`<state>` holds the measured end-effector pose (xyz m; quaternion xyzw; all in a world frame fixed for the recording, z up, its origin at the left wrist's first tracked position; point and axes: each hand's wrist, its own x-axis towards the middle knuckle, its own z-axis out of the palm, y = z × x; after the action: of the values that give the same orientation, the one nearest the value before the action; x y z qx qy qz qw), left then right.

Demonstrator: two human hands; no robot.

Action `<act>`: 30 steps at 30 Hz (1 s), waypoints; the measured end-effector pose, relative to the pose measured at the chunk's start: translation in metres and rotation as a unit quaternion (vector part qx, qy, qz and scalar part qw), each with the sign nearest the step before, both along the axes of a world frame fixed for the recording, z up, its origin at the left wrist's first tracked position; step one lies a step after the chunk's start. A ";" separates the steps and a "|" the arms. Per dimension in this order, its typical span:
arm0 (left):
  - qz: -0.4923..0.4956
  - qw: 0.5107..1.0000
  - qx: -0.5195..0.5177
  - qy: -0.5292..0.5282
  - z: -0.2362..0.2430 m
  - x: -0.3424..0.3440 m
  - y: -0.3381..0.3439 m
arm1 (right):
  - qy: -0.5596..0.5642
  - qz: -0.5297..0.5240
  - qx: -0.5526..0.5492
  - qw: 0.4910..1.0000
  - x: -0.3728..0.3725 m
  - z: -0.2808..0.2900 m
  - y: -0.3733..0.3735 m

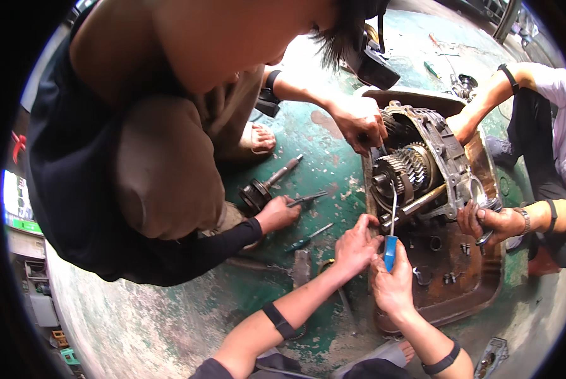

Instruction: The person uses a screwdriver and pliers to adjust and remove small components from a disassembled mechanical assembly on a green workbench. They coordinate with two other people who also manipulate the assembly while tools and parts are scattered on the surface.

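"Which step is in hand?"

"Seemingly, probing one gear cluster (415, 165) inside one gearbox housing (446, 142), over one metal tray (436, 321) at right; the next move likely calls for steady leverage."

"And the fingers?"

"The right hand (395, 285) has fingers wrapped round one blue-handled screwdriver (391, 245); the left hand (356, 246) curls just beside, its hold impossible to tell."

"Anything else?"

"A second screwdriver (301, 242) on the floor (308, 136), left; two co-workers, one left (163, 164), one right (564, 104)."

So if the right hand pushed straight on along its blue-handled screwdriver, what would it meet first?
Likely the gear stack: the blue-handled screwdriver in the right hand leads, and its tip overlaps that stack in this view, though depth and actual contact are unclear.
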<state>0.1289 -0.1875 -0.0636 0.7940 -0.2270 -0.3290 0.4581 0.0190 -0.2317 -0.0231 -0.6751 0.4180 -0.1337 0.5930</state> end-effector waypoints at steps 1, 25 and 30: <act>0.003 1.000 -0.007 0.007 0.000 0.000 0.001 | 0.002 0.009 -0.014 1.000 0.000 0.000 0.000; 0.019 0.999 -0.035 0.022 -0.001 0.001 0.003 | 0.034 -0.014 0.086 0.996 0.019 0.030 -0.003; 0.023 0.998 -0.043 0.027 -0.003 0.000 0.003 | 0.054 -0.016 0.085 0.995 0.019 0.036 0.005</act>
<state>0.1288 -0.1846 -0.0663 0.7694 -0.2102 -0.3290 0.5055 0.0377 -0.2265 0.0128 -0.6216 0.4701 -0.0699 0.6227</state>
